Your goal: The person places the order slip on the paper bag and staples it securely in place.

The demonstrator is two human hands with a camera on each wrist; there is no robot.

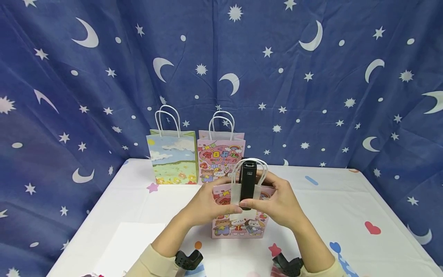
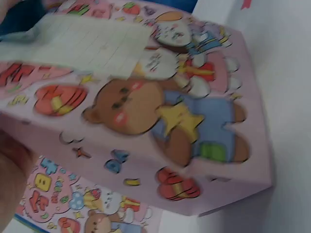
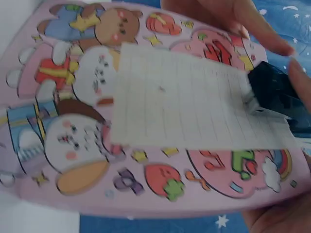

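A pink paper gift bag point(image 1: 238, 231) with cartoon animals stands upright between both hands, its white handles point(image 1: 263, 173) raised. Against its front lies a strip of lined paper point(image 3: 160, 102). A black stapler point(image 1: 247, 181) is upright at the bag's top edge, over the upper end of the strip. My left hand point(image 1: 209, 204) grips the bag's left side, thumb in front pointing toward the stapler's lower end and fingers behind. From the other side my right hand point(image 1: 277, 200) holds the stapler, thumb pressed on its front; its other fingers are partly hidden behind the bag.
Behind stand two more bags, a landscape-print bag point(image 1: 173, 157) and another pink bag point(image 1: 221, 148). White sheets point(image 1: 129, 246) lie at the front left of the patterned white table point(image 1: 332, 215). A blue star-and-moon curtain point(image 1: 256, 84) hangs along the back and sides.
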